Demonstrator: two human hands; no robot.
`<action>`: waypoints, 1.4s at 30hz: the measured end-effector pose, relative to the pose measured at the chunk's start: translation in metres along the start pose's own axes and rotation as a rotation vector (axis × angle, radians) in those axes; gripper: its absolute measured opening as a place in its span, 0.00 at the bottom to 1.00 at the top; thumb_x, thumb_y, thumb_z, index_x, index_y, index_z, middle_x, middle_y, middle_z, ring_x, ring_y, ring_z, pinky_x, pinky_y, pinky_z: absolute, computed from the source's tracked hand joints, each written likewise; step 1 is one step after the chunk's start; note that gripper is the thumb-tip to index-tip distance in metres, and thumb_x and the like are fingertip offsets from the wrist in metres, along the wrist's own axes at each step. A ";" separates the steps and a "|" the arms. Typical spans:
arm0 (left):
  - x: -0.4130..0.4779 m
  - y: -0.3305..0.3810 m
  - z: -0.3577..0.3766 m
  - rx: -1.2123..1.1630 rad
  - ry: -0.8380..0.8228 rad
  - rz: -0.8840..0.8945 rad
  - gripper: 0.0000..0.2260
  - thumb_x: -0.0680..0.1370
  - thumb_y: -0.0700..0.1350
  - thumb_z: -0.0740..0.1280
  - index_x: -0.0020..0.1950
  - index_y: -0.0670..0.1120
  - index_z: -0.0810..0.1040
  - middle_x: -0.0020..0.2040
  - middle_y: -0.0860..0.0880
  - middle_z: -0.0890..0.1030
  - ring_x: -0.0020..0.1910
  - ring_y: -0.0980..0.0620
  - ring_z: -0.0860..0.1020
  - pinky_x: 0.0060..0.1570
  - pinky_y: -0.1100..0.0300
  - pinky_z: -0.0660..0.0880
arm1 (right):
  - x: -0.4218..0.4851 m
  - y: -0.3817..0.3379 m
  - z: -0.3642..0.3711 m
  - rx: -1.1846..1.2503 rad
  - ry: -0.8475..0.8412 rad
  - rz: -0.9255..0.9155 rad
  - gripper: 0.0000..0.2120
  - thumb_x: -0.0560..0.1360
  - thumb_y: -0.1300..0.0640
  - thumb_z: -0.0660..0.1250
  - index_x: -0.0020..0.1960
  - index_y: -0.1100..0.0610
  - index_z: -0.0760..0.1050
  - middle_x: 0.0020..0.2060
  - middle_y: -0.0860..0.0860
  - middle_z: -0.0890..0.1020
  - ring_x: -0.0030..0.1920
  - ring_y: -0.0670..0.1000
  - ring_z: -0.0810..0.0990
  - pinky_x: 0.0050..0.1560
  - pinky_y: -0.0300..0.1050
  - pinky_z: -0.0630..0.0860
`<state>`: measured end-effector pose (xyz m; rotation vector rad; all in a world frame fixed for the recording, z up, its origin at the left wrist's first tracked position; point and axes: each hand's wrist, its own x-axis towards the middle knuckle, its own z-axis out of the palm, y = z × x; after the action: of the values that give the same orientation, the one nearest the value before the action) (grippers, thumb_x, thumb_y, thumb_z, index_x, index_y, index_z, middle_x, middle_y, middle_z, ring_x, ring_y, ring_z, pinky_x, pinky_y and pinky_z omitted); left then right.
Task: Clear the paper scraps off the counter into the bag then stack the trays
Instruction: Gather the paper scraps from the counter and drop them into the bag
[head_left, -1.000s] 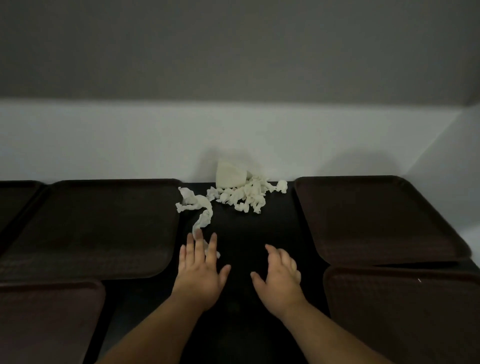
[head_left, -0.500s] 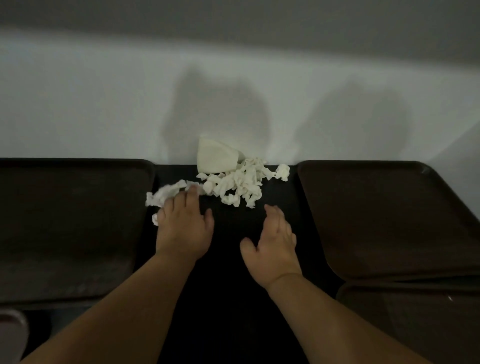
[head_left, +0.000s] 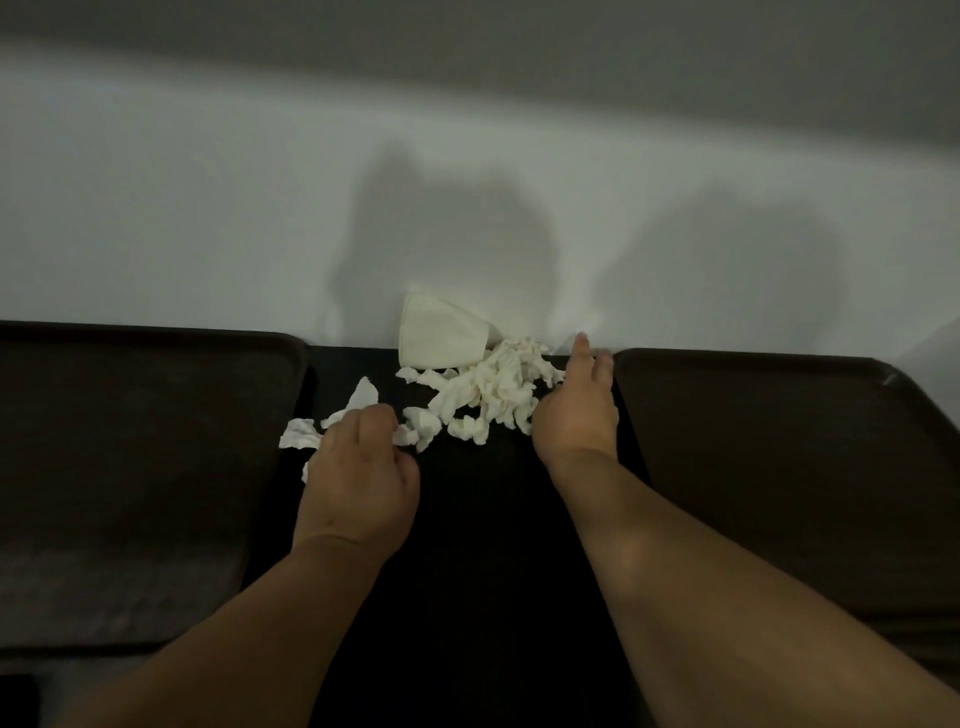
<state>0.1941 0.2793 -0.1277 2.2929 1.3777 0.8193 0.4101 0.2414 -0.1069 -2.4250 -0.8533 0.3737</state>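
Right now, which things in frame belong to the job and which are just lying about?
Job:
paper scraps, some gripped by the left hand, with the right hand at their right edge
left tray
right tray
white folded piece by the wall, possibly the bag, cannot tell

Just there:
black counter
wall

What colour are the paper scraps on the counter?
The paper scraps are off-white, clearest in the head view.
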 end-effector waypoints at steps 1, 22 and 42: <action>0.000 0.000 0.001 0.001 0.006 0.002 0.06 0.75 0.38 0.65 0.52 0.43 0.74 0.44 0.50 0.72 0.44 0.50 0.70 0.44 0.50 0.72 | 0.004 -0.001 0.002 -0.043 0.003 0.000 0.37 0.76 0.66 0.60 0.81 0.50 0.53 0.81 0.54 0.50 0.72 0.59 0.68 0.73 0.53 0.64; -0.079 0.020 -0.043 0.003 -0.209 0.120 0.05 0.75 0.33 0.67 0.50 0.39 0.76 0.48 0.42 0.75 0.47 0.42 0.75 0.47 0.47 0.73 | -0.295 0.070 -0.087 0.282 -0.305 0.013 0.09 0.80 0.56 0.65 0.55 0.42 0.75 0.54 0.44 0.76 0.46 0.44 0.79 0.38 0.32 0.71; -0.308 0.296 -0.089 -0.864 -0.614 -0.039 0.13 0.76 0.35 0.64 0.36 0.49 0.69 0.31 0.52 0.74 0.29 0.56 0.72 0.27 0.59 0.69 | -0.436 0.315 -0.289 0.361 0.318 0.284 0.09 0.78 0.59 0.68 0.57 0.49 0.75 0.52 0.49 0.79 0.45 0.40 0.77 0.40 0.31 0.68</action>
<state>0.2292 -0.1321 0.0137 1.6078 0.6061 0.4802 0.3550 -0.3599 -0.0157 -2.1835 -0.2756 0.2124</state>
